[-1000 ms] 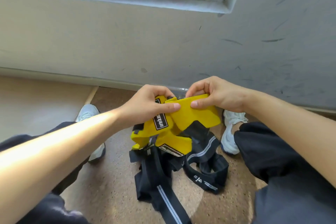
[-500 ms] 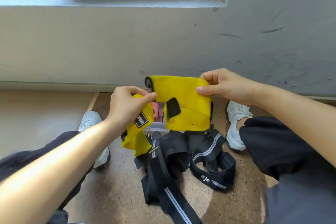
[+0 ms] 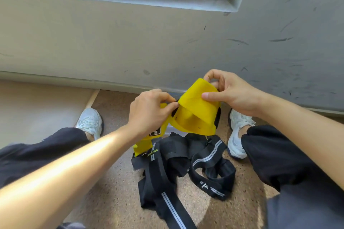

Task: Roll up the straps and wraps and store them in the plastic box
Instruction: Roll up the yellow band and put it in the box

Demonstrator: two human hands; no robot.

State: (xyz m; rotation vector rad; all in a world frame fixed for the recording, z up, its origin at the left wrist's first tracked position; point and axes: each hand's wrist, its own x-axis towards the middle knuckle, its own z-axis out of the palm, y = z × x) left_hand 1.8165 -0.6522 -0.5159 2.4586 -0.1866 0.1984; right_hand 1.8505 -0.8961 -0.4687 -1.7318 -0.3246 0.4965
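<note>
On the floor [image 3: 115,201] before me lies a heap of black straps [image 3: 178,169], and just above it my left hand [image 3: 149,111] and right hand [image 3: 230,95] hold a yellow wrap [image 3: 197,115], fingers [image 3: 205,95] pinched on its cloth, seemingly starting its roll; next, wind it tight.

Left hand [image 3: 150,109], right hand [image 3: 229,95] closer; yellow wrap [image 3: 197,115] folded over.

A broad yellow elastic fabric wrap [image 3: 197,115] with black patches hangs folded in mid-air, pinched at both ends. Beneath it, black woven straps [image 3: 186,163] with grey centre stripes lie tangled on the speckled floor [image 3: 121,206].
</note>
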